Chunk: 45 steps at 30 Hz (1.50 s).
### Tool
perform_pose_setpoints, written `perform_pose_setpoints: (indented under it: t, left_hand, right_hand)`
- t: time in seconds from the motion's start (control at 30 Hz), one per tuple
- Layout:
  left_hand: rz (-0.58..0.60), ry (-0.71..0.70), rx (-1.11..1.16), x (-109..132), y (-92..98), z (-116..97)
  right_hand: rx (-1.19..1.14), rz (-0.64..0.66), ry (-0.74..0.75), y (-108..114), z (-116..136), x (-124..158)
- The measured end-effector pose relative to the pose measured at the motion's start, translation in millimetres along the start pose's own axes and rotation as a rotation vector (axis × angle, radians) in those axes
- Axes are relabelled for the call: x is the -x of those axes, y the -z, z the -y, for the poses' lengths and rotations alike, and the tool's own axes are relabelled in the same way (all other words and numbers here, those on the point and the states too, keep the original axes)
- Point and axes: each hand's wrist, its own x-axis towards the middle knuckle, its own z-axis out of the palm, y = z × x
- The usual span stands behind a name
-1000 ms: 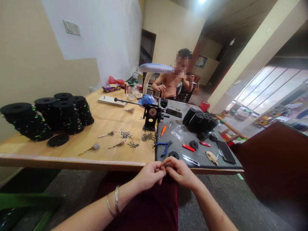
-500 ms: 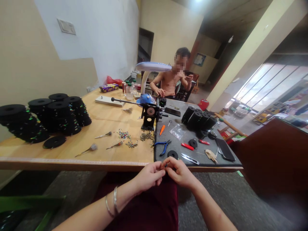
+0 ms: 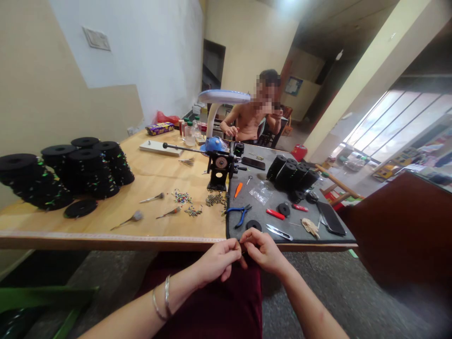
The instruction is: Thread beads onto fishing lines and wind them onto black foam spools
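Note:
Just off the table's front edge, my left hand [image 3: 221, 260] and my right hand [image 3: 262, 250] meet with fingertips pinched close together. Whatever sits between them is too small to make out. A black foam spool [image 3: 253, 226] lies on the grey mat [image 3: 259, 188] right behind my fingers. Blue-handled pliers [image 3: 241, 215] rest beyond my left hand, and silver thread snips [image 3: 279, 231] lie beyond my right. Small piles of coloured beads [image 3: 182, 196] and metal pieces [image 3: 214, 199] are on the wood to the left.
Stacks of black foam spools [image 3: 93, 172] stand at the left, more spools [image 3: 291, 173] at the right. A black winding device [image 3: 218, 169] and a lamp [image 3: 224, 97] rise mid-table. A person [image 3: 249, 120] sits across. Phones [image 3: 331, 218], red knives [image 3: 275, 214] and brushes [image 3: 133, 218] lie around.
My fingers have shifted slightly, with a left finger now pointing lower. The person opposite has raised a hand a little from the table. The tools have stayed put.

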Motion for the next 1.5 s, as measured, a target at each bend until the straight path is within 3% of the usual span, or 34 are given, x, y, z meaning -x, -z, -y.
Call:
perform_pose_setpoints:
  t: [0.83, 1.23, 1.5]
  left_hand:
    - [-0.083, -0.004, -0.022, -4.4, -4.6, -2.1]
    - [-0.092, 0.022, -0.057, 0.2, 0.2, 1.2]
    - [-0.029, -0.003, -0.056, -0.9, 1.2, -0.1]
  right_hand:
    - [-0.012, 0.028, 0.012, -3.4, -2.0, -0.6]
    - [-0.020, -0.036, -0.010, 1.4, -5.3, 1.5]
    - [0.012, -0.023, -0.010, 4.3, -5.8, 1.7]
